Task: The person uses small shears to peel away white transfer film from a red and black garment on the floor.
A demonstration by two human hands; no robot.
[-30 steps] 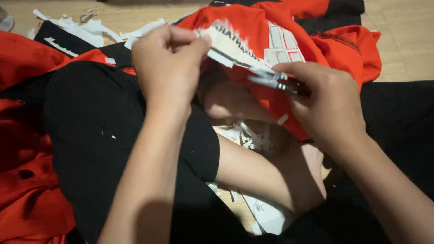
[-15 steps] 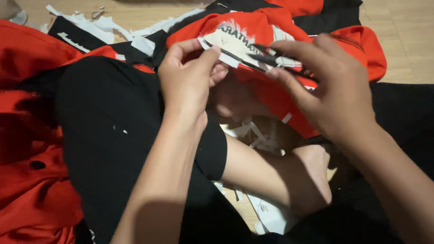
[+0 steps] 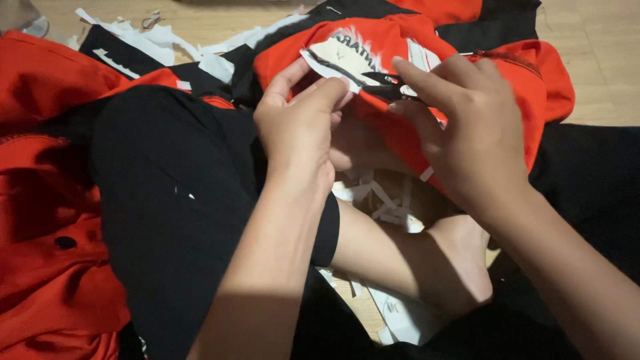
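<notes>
White patch edge pinched by left hand | right hand grips scissors | cloth crowds around

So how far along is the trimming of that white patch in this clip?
White offcut strips lie under the leg and more scraps sit on the floor, so much cutting looks done. In hand: the left hand pinches the white patch while the right hand works small scissors along its edge. The rest of that edge looks uncut.

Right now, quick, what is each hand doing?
Left hand: fingers pinched shut on the white patch.
Right hand: closed on the small dark scissors, blades at the patch.
</notes>
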